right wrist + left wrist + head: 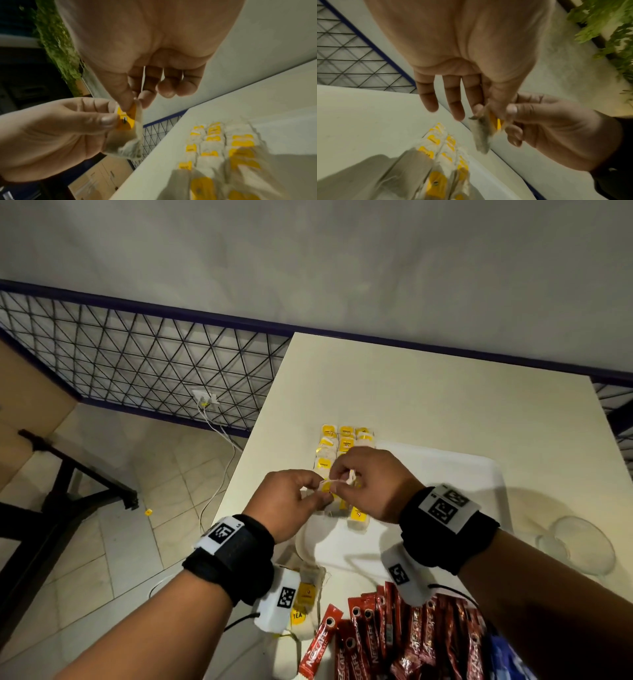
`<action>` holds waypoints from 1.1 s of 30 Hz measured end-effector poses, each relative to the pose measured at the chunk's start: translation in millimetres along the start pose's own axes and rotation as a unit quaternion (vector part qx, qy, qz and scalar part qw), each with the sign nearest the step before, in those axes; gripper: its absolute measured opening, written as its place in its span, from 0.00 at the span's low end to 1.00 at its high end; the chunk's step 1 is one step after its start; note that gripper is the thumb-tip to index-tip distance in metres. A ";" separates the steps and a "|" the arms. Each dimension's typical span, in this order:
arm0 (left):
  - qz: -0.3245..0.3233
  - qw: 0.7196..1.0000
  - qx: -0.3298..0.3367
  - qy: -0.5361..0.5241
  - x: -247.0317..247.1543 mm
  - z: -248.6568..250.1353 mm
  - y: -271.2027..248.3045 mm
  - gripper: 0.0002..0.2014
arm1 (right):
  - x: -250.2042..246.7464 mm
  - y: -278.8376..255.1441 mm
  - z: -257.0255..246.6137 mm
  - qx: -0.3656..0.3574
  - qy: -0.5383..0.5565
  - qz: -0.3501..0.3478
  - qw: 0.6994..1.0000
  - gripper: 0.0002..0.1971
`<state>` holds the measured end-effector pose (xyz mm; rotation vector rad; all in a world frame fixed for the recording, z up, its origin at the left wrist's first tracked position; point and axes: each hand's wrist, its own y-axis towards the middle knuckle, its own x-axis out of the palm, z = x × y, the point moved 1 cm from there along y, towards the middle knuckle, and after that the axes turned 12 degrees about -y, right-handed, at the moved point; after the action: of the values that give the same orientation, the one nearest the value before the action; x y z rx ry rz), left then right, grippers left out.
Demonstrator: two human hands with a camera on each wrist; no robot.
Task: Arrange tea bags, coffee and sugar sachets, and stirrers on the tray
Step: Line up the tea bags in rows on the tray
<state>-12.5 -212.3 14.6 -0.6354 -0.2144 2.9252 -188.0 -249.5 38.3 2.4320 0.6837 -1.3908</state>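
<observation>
While hands pinch tea bag (327, 487), NESCAFE sachets (404, 642) wait nr.

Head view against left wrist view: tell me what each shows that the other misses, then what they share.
Only the head view shows the red coffee sachets, the glass bowl and the white tray. Only the left wrist view shows green foliage and the held tea bag's hanging pouch. Both show the left hand and right hand pinching that bag above the rows of tea bags.
</observation>
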 end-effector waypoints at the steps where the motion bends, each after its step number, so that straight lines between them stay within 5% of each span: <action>1: -0.016 1.000 -0.021 -0.003 0.3 -5.9 2.0 0.04 | 3.6 0.6 3.5 0.001 -0.025 -0.028 0.999 0.04; 12: -0.016 0.974 -0.141 0.177 9.4 -52.8 13.1 0.10 | 68.5 2.2 34.5 0.042 -0.091 -0.227 0.969 0.08; 20: -0.035 0.968 -0.173 0.177 17.5 -50.2 15.2 0.08 | 72.6 22.8 49.6 0.146 -0.143 -0.228 0.952 0.05; 23: -0.037 0.968 -0.172 0.180 17.2 -52.3 16.0 0.08 | 73.2 25.2 48.7 0.142 -0.165 -0.227 0.949 0.01; 26: -0.043 0.969 -0.171 0.175 16.9 -53.7 16.3 0.08 | 72.3 25.3 44.6 0.136 -0.184 -0.222 0.948 0.07; 33: -0.018 0.974 -0.143 0.173 -19.7 -53.5 -3.8 0.08 | 60.8 2.5 15.3 0.064 -0.123 -0.141 0.980 0.07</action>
<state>28.2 -206.0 -25.0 -1.1531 -0.6024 2.7087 -171.8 -241.9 -21.8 2.2640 0.9282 -1.8613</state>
